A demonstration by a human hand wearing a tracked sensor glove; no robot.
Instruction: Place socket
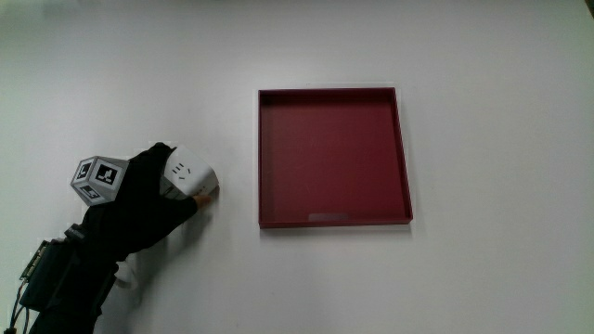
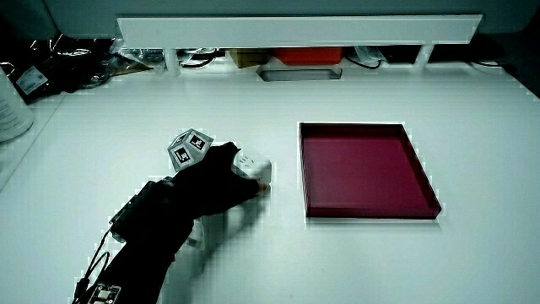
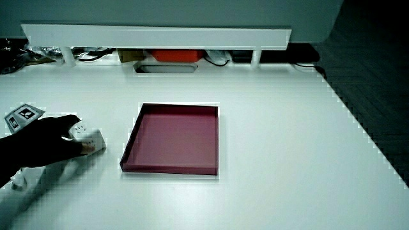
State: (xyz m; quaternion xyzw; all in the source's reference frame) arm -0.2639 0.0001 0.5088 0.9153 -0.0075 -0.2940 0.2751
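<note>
The hand (image 1: pixel 148 199) is lying on the white surface (image 1: pixel 483 111), its fingers (image 1: pixel 190 206) curling around a white socket (image 1: pixel 188 174) and gripping it. The socket is resting on the surface beside the red tray (image 1: pixel 334 219), apart from it, near the tray's corner closest to the person. The tray is sitting flat toward the surface's middle. In both side views the socket (image 2: pixel 251 166) (image 3: pixel 86 138) is showing partly covered by the glove.
</note>
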